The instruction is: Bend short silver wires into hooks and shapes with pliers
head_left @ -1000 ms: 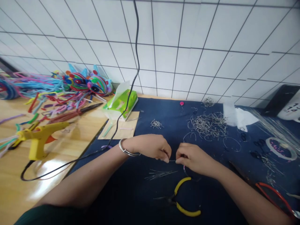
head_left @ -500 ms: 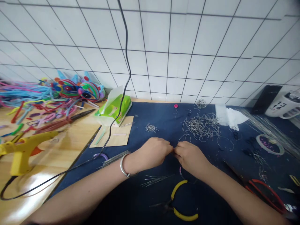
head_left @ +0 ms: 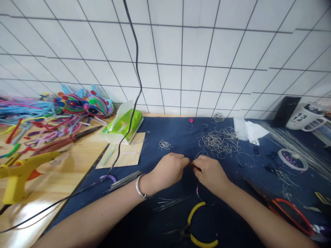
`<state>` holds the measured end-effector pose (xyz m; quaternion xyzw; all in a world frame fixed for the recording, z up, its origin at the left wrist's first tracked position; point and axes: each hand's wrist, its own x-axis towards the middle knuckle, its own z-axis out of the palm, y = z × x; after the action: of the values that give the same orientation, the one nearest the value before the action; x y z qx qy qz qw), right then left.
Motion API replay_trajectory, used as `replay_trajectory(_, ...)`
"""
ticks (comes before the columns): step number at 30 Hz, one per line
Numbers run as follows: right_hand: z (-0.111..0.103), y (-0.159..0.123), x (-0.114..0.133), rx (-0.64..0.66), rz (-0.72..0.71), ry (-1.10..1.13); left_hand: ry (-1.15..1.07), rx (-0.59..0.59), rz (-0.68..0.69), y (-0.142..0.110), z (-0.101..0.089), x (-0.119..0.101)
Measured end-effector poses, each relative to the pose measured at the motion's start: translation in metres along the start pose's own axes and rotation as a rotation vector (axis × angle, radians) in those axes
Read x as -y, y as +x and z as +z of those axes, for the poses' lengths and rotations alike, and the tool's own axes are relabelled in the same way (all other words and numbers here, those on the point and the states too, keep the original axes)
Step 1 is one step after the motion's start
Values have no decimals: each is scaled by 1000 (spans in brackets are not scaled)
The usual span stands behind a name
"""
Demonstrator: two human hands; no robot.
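Note:
Above the dark blue cloth (head_left: 144, 203), my left hand (head_left: 169, 171) and my right hand (head_left: 210, 173) meet at the fingertips. Both are closed in a pinch on a short piece of thin wire, almost wholly hidden by the fingers now. A pink-and-silver strand (head_left: 198, 193) shows below my right hand. Several straight wire pieces (head_left: 168, 204) lie nearer me, beside pliers with spread yellow handles (head_left: 196, 212). Beyond the hands are a small heap of short wire bits (head_left: 164, 144) and a larger tangle of curled wires (head_left: 219, 141).
Left are a yellow glue gun (head_left: 18, 175), a black cord (head_left: 120, 148), a green tissue pack (head_left: 126, 124) and colourful pipe cleaners (head_left: 28, 108). To the right lie red-handled scissors (head_left: 292, 213), a round dish of beads (head_left: 292, 159), long wires (head_left: 300, 151) and a white mug (head_left: 303, 119).
My hands have drawn together, and the bit of wire seen between them one second ago is now hidden. The whole view has shifted rightward; the tools and heaps lie as before.

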<state>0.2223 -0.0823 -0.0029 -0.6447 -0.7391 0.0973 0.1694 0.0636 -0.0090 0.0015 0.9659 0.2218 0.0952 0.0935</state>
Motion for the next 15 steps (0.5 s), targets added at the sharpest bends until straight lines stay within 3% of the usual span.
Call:
replay_trajectory(9,-1,1,0,-252,100,349,-550,-180,-255,5,4,0)
replay_trajectory(11,-1,2,-1,-243,175,495,-702,-174,-338,6,7,-1)
replay_trajectory(15,1,5,-5,-86,363,923,-1047,-176,-441,8,14,-3)
